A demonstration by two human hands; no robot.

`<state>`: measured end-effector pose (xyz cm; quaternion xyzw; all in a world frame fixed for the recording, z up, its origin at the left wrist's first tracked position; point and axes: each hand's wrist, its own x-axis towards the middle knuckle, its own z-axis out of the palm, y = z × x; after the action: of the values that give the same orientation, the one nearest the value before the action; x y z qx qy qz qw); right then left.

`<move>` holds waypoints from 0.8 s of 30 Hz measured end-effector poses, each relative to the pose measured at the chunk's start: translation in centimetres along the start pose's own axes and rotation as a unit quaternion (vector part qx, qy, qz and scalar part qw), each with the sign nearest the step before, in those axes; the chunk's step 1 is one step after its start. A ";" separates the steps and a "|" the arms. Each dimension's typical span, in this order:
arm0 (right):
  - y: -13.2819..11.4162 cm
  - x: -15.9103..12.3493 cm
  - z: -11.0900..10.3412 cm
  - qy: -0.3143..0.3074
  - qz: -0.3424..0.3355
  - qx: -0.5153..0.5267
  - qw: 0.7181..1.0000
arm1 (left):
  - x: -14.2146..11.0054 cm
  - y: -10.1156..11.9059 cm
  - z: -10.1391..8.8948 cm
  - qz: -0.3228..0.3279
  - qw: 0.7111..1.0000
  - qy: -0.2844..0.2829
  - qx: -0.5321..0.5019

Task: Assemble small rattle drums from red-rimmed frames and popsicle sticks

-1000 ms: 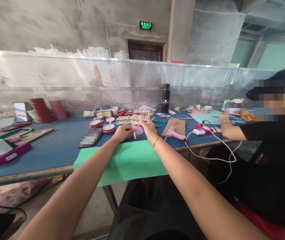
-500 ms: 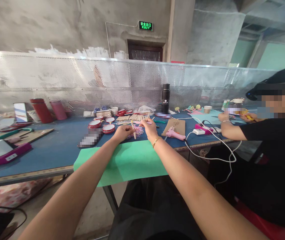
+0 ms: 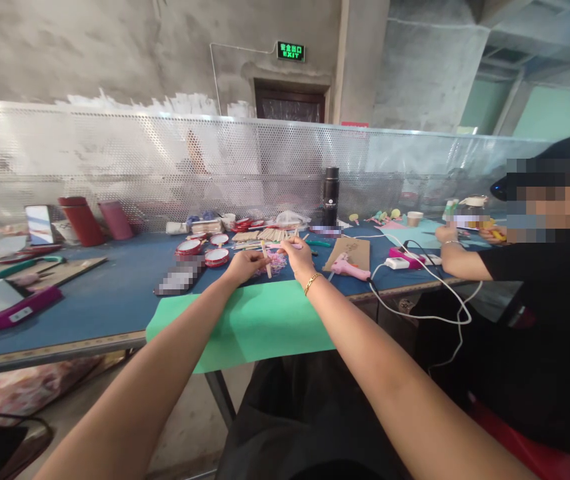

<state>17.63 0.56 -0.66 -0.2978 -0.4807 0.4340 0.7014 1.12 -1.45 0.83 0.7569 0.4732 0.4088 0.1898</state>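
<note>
My left hand (image 3: 247, 265) is closed, its fingertips pinching a flat wooden craft stick (image 3: 267, 263) that stands nearly upright with a yellowish spot near its top. Closed as well, my right hand (image 3: 299, 259) wears a gold bracelet and grips a slim pink pen-like tool (image 3: 279, 246), its tip pointing left at the stick. Whether the tip touches the stick, I cannot tell. Pink and purple shreds (image 3: 279, 263) lie behind and between the hands. Under my forearms, a green sheet (image 3: 265, 327) hangs over the table's front edge.
A pink hot glue gun (image 3: 351, 266) rests on cardboard (image 3: 352, 248) to the right, near a white cable (image 3: 415, 313). Small red-rimmed drums (image 3: 217, 257), a phone (image 3: 179, 275), loose sticks (image 3: 272, 235) and a black bottle (image 3: 331, 197) stand around. A co-worker (image 3: 549, 287) sits at right.
Both hands stay almost in place, with the stick and the pink tool still held. The right hand's fingers and the tool shift only slightly.
</note>
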 end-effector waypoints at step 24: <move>0.0 -0.1 -0.1 -0.012 -0.005 -0.010 1.000 | 0.0 0.1 0.0 0.005 1.000 0.002 0.002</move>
<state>17.65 0.50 -0.74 -0.2971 -0.4945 0.4292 0.6950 1.23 -1.50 0.90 0.7593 0.4703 0.4099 0.1850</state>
